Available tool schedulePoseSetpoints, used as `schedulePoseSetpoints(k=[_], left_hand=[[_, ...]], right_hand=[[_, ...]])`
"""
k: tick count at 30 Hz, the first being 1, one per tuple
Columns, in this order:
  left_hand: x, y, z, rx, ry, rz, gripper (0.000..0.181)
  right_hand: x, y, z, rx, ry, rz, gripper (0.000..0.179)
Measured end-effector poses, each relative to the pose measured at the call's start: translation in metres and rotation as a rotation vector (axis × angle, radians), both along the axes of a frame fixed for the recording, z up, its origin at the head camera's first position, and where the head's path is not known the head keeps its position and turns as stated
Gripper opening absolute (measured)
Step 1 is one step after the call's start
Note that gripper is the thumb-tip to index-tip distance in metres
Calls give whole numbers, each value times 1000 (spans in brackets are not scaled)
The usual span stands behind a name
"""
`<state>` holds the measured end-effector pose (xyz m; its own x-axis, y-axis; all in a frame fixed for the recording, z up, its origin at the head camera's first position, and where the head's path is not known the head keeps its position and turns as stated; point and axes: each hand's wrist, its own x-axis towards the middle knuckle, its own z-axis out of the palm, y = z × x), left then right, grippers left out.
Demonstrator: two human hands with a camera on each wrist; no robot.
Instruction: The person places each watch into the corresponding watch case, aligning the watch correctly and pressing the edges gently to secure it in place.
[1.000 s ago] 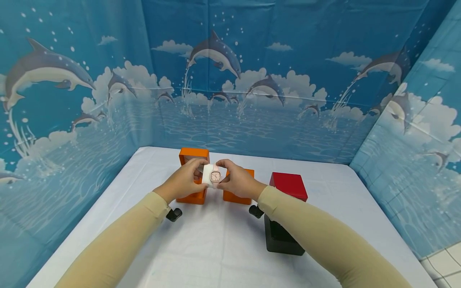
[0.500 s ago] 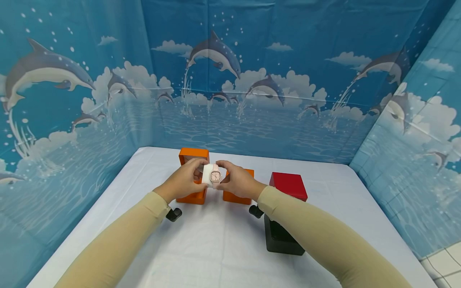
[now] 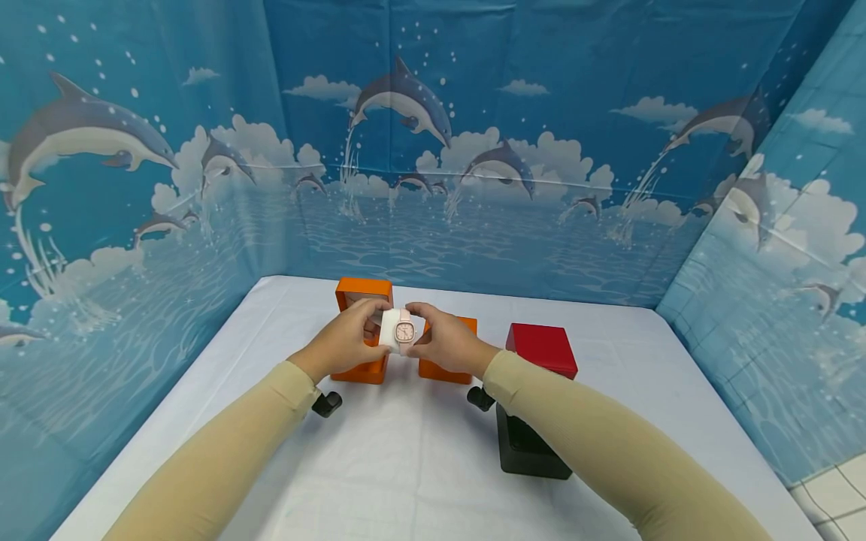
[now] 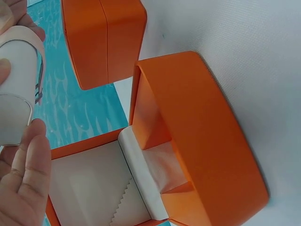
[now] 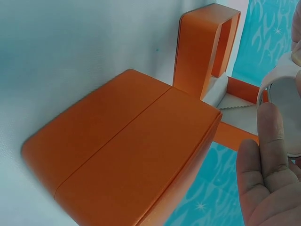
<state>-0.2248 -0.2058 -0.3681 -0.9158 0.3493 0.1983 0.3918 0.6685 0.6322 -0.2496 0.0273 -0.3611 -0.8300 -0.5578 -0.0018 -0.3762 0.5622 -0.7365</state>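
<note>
My left hand (image 3: 345,336) grips the end of a white watch cushion (image 3: 388,329) between thumb and fingers. Round the cushion's other end sits a wristwatch (image 3: 404,331) with a pale pink strap and squarish face, facing up toward me. My right hand (image 3: 449,340) pinches the watch and cushion from the right. Both hands hold them raised above the table. Behind the left hand stands an open orange box (image 4: 202,141) with a pale lining (image 4: 91,181). A closed orange box (image 5: 127,146) stands behind the right hand.
On the right, partly covered by the right sleeve, are a red box part (image 3: 543,347) and a black box part (image 3: 531,454). White cloth (image 3: 379,466) covers the table. Dolphin-print curtains (image 3: 433,225) rise at the back and sides.
</note>
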Motion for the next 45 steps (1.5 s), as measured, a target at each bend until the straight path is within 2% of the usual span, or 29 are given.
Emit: schedulePoseSetpoints(k=[25,45], left_hand=[[-1,-1,-1,4,-11,-3,76],[-3,-1,-4,10,-14,2,76]], right_hand=[[0,-1,-2,-24,-19,9,87],[0,-2,-3,-16,-29,-21,85]])
